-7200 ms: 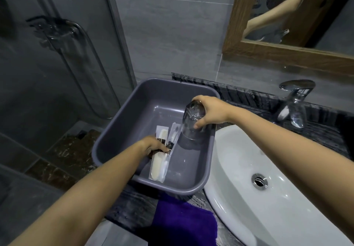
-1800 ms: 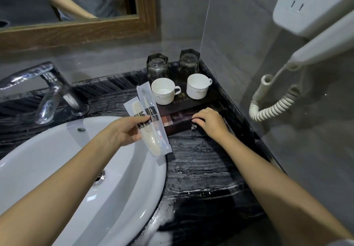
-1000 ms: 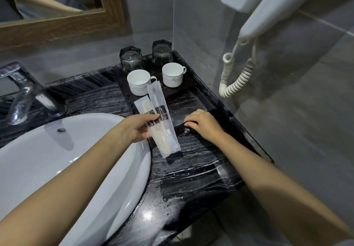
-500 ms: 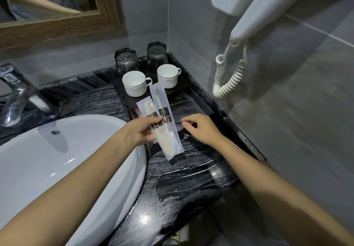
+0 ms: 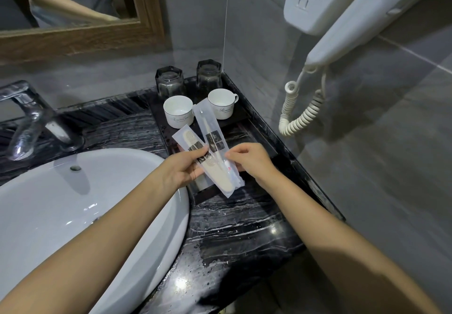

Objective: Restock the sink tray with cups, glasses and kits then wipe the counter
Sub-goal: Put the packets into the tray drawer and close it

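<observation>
Plastic-wrapped kits (image 5: pixel 215 152) are pinched in your left hand (image 5: pixel 182 169) over the tray (image 5: pixel 247 130) at the counter's right back corner; let your right hand (image 5: pixel 249 160), fingertips closed on one sleeve, slide it out and lay it flat before the cups (image 5: pixel 178 110).

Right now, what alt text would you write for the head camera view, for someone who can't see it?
Both hands hold two clear sealed kits: the left hand grips them while the right hand pinches the toothbrush kit beside the comb kit, above a dark tray on a black marble counter. The tray holds two white cups and two upturned glasses; a white sink lies left.
</observation>
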The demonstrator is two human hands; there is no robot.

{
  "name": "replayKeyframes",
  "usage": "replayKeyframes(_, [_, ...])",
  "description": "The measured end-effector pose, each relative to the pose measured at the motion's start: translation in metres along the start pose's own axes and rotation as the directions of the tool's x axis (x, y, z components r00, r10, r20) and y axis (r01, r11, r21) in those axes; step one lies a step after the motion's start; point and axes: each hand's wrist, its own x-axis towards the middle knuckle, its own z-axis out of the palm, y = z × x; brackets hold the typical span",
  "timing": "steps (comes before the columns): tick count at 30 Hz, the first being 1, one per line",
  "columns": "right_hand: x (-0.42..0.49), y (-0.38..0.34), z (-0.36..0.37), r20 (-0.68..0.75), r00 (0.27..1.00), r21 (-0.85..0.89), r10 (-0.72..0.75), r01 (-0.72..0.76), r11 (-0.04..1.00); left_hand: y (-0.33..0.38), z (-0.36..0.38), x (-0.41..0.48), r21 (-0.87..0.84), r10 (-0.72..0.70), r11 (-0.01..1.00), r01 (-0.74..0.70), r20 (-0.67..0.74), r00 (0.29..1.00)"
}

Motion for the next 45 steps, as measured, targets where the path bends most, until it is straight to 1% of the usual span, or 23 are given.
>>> replayKeyframes(2, [0.002, -0.004, -0.003, 0.010, 1.000, 0.041, 0.017, -0.017, 0.999, 0.003, -0.004, 0.000, -0.040, -0.006, 0.999, 0.006, 0.014, 1.000])
replayKeyframes(5, [0.010, -0.009, -0.012, -0.011, 0.999, 0.027, 0.038, -0.038, 0.999, 0.009, -0.011, 0.000, -0.058, -0.009, 0.998, 0.011, 0.033, 0.999])
replayKeyframes(7, [0.015, -0.010, -0.019, -0.005, 0.997, -0.013, 0.072, -0.072, 0.997, 0.013, -0.017, 0.000, -0.042, -0.014, 0.999, 0.015, 0.035, 0.999])
replayKeyframes(11, [0.016, -0.011, -0.037, 0.058, 0.984, -0.142, 0.170, -0.160, 0.977, 0.021, -0.028, -0.001, -0.023, -0.014, 1.000, 0.015, 0.042, 0.999])
replayKeyframes(14, [0.019, -0.009, -0.046, 0.022, 0.971, -0.209, 0.238, -0.229, 0.951, 0.027, -0.034, 0.000, -0.052, -0.021, 0.998, 0.024, 0.061, 0.998])
replayKeyframes(16, [0.027, -0.008, -0.047, -0.012, 0.964, -0.235, 0.266, -0.261, 0.936, 0.030, -0.035, 0.001, -0.074, -0.033, 0.996, 0.039, 0.079, 0.996])
replayKeyframes(20, [0.047, -0.005, -0.038, -0.035, 0.951, -0.274, 0.307, -0.305, 0.912, 0.034, -0.037, 0.001, -0.084, -0.042, 0.995, 0.050, 0.100, 0.994])
replayKeyframes(26, [0.071, 0.005, -0.020, -0.055, 0.939, -0.334, 0.339, -0.337, 0.880, 0.037, -0.048, 0.004, -0.134, -0.050, 0.989, 0.062, 0.091, 0.995])
replayKeyframes(35, [0.097, 0.021, -0.005, -0.063, 0.943, -0.499, 0.327, -0.314, 0.808, 0.040, -0.052, 0.005, -0.141, -0.049, 0.988, 0.060, 0.083, 0.995])
replayKeyframes(40, [0.092, 0.021, -0.007, -0.030, 0.940, -0.529, 0.341, -0.305, 0.792, 0.039, -0.053, 0.006, -0.141, -0.057, 0.988, 0.067, 0.071, 0.996])
replayKeyframes(45, [0.095, 0.026, -0.009, -0.018, 0.946, -0.505, 0.323, -0.287, 0.814, 0.037, -0.052, 0.009, -0.132, -0.065, 0.989, 0.072, 0.056, 0.996])
